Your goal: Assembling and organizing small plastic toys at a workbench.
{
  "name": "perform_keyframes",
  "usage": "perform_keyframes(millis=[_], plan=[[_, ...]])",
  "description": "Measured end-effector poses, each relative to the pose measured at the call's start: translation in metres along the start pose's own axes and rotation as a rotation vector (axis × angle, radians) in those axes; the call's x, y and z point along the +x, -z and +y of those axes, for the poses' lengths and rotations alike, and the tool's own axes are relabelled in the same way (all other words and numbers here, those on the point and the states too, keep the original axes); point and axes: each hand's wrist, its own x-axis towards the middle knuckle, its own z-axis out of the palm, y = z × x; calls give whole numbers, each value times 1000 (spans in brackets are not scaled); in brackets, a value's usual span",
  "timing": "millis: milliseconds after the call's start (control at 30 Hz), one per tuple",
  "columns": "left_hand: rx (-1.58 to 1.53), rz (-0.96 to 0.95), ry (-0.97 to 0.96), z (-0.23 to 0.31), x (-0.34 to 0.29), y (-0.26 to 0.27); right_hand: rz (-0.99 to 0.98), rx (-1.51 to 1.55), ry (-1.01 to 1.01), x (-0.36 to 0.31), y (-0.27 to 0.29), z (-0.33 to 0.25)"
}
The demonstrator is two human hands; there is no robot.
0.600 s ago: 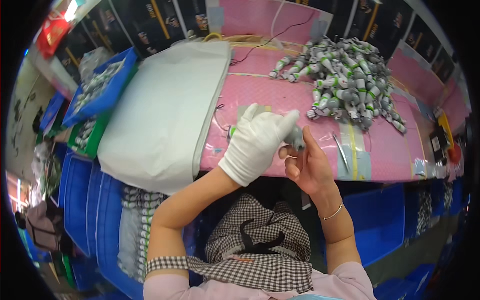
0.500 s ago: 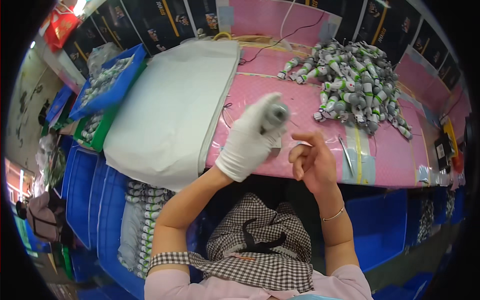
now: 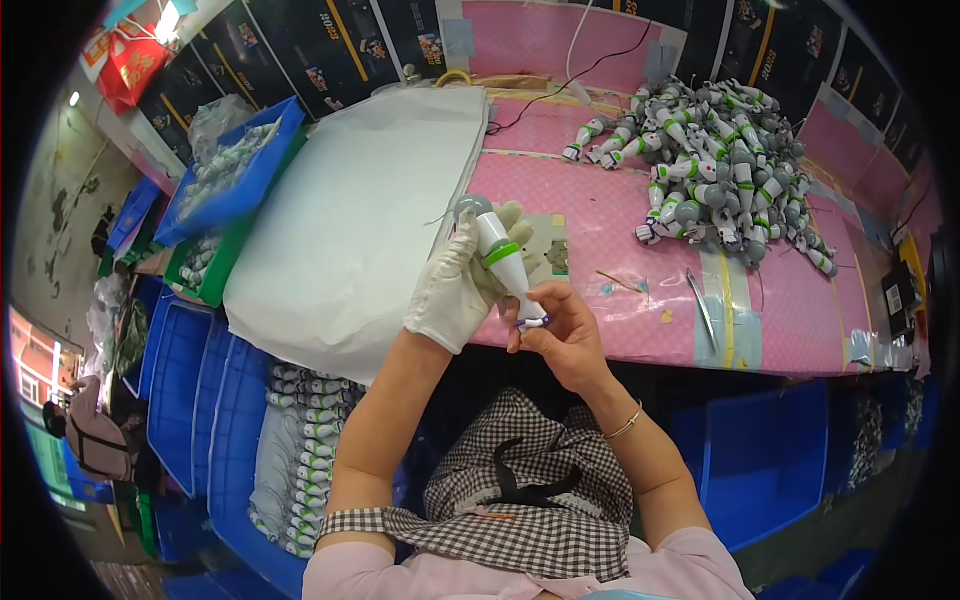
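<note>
The person stood at the pink-covered workbench (image 3: 600, 215) with one small white-and-grey plastic gadget with a green band (image 3: 497, 252) raised between both hands, just above the bench's near edge. The left hand in a white cotton glove (image 3: 462, 280) was closed around the gadget's upper body, the grey rounded head poking out above the gloved fingers. The bare right hand (image 3: 565, 335) pinched the lower tip, thumb and fingertips shut on a little bluish end piece there; whether that piece was fully seated, I could not tell.

Judging by what lay around, this was one piece in a long run. A large heap of the same white, grey and green gadgets (image 3: 715, 170) covered the far right of the bench, well apart from the hands, and more of them filled the blue plastic crates (image 3: 300, 450) under and to the left of the bench. Which lot was finished and which waited, the scene did not show. A big white fabric sack (image 3: 345, 220) lay on the bench just left of the gloved hand, and a thin metal tool (image 3: 702, 310) rested untouched to the right.
</note>
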Motion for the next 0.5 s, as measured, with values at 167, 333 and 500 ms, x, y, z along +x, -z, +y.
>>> perform_keyframes(millis=[167, 333, 500], plan=[[-19, -49, 69, -9, 1, 8, 24, 32, -41, -7, 11, -7], [133, -51, -13, -3, -7, 21, 139, -346, -226, -8, 44, -48], [279, 205, -202, -17, 6, 20, 395, -2213, -72, -1, 103, -57]])
